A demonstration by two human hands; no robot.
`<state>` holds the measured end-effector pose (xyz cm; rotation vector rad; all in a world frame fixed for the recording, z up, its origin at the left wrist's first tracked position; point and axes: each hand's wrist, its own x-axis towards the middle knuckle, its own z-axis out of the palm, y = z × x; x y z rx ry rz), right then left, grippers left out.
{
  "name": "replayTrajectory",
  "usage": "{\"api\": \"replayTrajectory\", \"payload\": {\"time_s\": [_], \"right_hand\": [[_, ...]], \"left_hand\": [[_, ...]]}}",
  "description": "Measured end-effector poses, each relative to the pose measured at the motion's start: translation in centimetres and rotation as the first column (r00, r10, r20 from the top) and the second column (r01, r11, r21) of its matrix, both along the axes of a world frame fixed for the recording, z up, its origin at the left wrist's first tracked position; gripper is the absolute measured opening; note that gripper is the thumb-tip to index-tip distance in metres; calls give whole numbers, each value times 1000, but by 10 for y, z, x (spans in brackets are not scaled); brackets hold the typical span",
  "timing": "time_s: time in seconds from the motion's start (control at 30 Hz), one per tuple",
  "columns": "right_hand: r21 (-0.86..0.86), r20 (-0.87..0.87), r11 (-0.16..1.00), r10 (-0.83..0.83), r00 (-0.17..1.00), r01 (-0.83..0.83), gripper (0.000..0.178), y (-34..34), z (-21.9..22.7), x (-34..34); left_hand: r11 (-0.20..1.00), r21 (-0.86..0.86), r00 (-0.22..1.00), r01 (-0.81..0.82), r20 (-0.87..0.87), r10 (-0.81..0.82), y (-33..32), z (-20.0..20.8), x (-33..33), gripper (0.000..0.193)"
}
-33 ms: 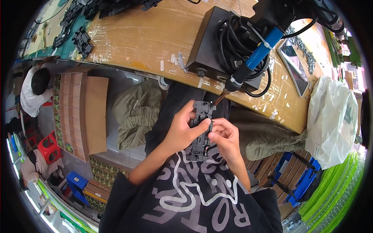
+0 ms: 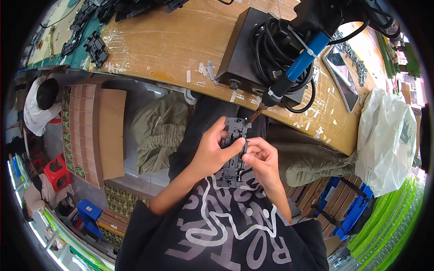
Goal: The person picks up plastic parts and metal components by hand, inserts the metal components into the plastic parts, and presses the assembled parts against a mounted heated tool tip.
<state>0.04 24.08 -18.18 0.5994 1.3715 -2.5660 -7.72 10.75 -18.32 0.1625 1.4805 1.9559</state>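
A long black plastic part (image 2: pixel 233 165) with clips and cut-outs is held up in front of my shirt, its far end close to the table's edge. My left hand (image 2: pixel 214 149) is closed round its left side, with the thumb across it. On the opposite edge, my right hand (image 2: pixel 262 159) pinches at the part with thumb and fingertips; anything small between them is hidden. Just beyond the far end is the copper-coloured tip of a soldering iron (image 2: pixel 296 63) with a blue and black handle, pointing down toward the part. Whether the two touch, I cannot tell.
A black box (image 2: pixel 242 52) with coiled cables stands on the wooden table (image 2: pixel 167 40). More black parts (image 2: pixel 96 49) lie far left. A phone-like slab (image 2: pixel 340 77) and a white plastic bag (image 2: pixel 386 140) are at right. Left are a divided carton (image 2: pixel 83 131) and another person (image 2: pixel 38 104).
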Motion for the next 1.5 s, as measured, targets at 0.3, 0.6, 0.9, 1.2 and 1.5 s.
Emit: {"api": "replayTrajectory", "payload": {"time_s": [0.3,0.6,0.9,1.2,1.5], "right_hand": [[1,-16,1000,-17,1000,17,24,-2,2,-1],[13,-13,1000,-21,1000,21,23,-2,4,-1],[14,-15,999,-37,999,37,21,-4,4,-3],[-9,11,998,-62,998,62,20,-8,9,-5],[-22,44,999,-45,998,46,20,-9,5,0]], "left_hand": [[1000,8,1000,-11,-7,11,1,-2,0,27],[1000,28,1000,-12,29,11,0,-4,0,27],[999,43,1000,-19,6,18,0,-4,-2,26],[1000,27,1000,16,16,-16,-2,-5,-5,26],[999,18,999,33,-19,-32,-4,-8,0,27]]}}
